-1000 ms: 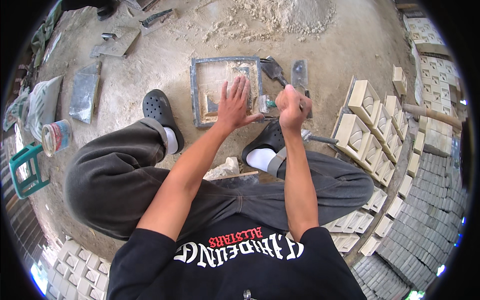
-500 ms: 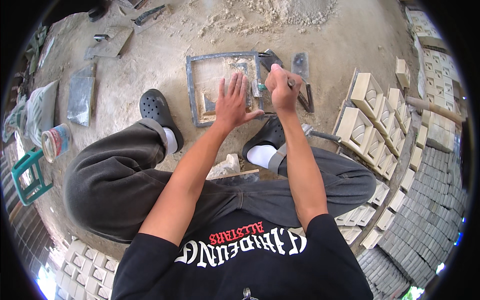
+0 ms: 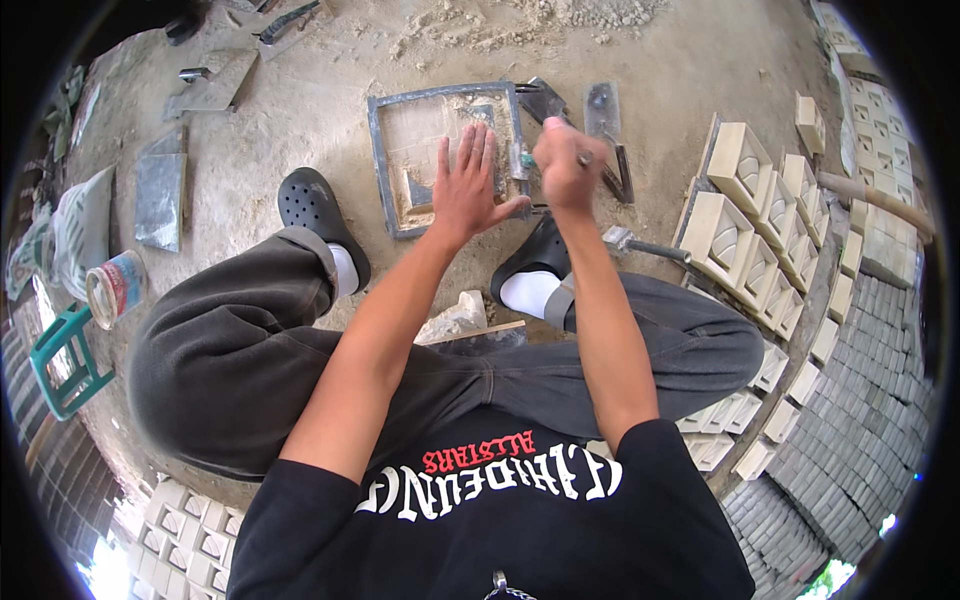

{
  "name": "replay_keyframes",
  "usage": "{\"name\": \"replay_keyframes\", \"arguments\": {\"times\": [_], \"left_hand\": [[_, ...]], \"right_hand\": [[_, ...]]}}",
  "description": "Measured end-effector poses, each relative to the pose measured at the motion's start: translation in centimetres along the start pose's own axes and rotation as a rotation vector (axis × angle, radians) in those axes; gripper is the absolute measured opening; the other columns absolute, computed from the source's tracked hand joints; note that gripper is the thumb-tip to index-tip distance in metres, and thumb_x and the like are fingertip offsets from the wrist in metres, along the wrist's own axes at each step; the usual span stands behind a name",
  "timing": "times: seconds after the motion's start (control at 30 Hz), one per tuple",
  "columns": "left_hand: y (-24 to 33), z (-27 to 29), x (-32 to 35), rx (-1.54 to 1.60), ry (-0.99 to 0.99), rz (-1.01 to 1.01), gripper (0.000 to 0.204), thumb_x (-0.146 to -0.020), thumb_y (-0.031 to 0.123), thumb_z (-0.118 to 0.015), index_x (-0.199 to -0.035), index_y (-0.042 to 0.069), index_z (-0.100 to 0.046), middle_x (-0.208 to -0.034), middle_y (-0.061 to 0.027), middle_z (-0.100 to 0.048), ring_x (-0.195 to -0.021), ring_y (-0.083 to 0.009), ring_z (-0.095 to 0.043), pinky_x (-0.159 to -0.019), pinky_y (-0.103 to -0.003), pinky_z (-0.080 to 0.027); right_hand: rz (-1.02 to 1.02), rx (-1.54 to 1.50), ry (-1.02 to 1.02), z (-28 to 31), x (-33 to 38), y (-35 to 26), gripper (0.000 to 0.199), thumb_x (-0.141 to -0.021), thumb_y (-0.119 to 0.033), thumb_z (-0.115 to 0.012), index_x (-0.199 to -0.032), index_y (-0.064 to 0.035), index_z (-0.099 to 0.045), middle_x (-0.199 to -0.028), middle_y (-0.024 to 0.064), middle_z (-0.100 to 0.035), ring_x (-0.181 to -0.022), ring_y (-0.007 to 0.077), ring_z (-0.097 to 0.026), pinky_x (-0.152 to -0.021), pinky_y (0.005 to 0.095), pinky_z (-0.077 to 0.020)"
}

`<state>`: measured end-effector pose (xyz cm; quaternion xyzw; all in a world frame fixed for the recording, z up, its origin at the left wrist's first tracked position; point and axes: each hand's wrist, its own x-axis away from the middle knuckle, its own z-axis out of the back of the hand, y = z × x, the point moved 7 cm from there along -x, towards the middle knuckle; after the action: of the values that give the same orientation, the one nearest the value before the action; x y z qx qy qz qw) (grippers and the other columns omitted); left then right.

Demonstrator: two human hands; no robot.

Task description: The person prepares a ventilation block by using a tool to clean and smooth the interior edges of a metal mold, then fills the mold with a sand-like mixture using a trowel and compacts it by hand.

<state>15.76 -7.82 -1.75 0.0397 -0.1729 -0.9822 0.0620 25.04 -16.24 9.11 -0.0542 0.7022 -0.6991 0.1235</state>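
A square grey mould frame [image 3: 376, 165] lies on the ground in front of me, with pale powder and dark raised pieces inside it. My left hand [image 3: 466, 195] is spread flat over its near right part, fingers pointing away from me. Just beyond the frame's right side, my right hand [image 3: 570, 172] is closed in a fist, slightly blurred. The end of a round metal rod [image 3: 585, 158] shows at the fist; the rest of that tool is hidden. A small clear and green fitting [image 3: 525, 160] sits on the frame's right side, beside the fist.
Dark flat plates [image 3: 602, 110] lie past my right hand, and grey metal sheets [image 3: 162, 200] at left. Pale moulded blocks [image 3: 740, 225] stand stacked at right, near a metal-handled hammer [image 3: 645, 245]. A tin [image 3: 115, 285] and a green stool [image 3: 70, 360] are at left. Loose powder lies ahead.
The view has shifted slightly, so the frame appears a little higher. My left hand stays flat on the mould; my right fist remains beside it, now more blurred.
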Motion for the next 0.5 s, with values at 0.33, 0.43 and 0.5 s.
{"name": "replay_keyframes", "arguments": {"times": [0.33, 0.43, 0.5], "left_hand": [[0.0, -0.4, -1.2, 0.001, 0.014, -0.009, 0.125, -0.070, 0.087, -0.049, -0.150, -0.007, -0.028, -0.159, -0.0210, -0.025, -0.151, -0.0322, -0.015, -0.121, -0.053, -0.004], [-0.3, 0.0, -2.6, 0.026, 0.052, -0.018, 0.134, -0.063, 0.091, -0.053, -0.149, -0.009, -0.027, -0.159, -0.0219, -0.024, -0.151, -0.0330, -0.015, -0.121, -0.052, -0.005], [-0.7, 0.4, -4.1, 0.005, 0.071, -0.029, 0.138, -0.060, 0.092, -0.054, -0.149, -0.010, -0.027, -0.159, -0.0222, -0.024, -0.151, -0.0333, -0.014, -0.121, -0.052, -0.005]], "right_hand": [[-0.044, -0.103, 0.025, 0.2, -1.7, 0.0, 0.046, -0.095, -0.015, -0.055, -0.052, -0.0007, -0.044, -0.048, -0.0018, -0.043, -0.046, 0.0062, -0.038, -0.047, 0.0290, -0.0275], [0.036, -0.052, 0.046, 0.3, -2.4, -1.8, 0.049, -0.096, -0.012, -0.052, -0.051, -0.0087, -0.034, -0.049, -0.0022, -0.034, -0.042, 0.0083, -0.029, -0.043, 0.0295, -0.0243], [0.025, -0.142, 0.085, 1.3, -2.7, -2.4, 0.049, -0.096, -0.012, -0.052, -0.052, -0.0084, -0.033, -0.048, -0.0021, -0.033, -0.042, 0.0086, -0.028, -0.043, 0.0297, -0.0242]]}}
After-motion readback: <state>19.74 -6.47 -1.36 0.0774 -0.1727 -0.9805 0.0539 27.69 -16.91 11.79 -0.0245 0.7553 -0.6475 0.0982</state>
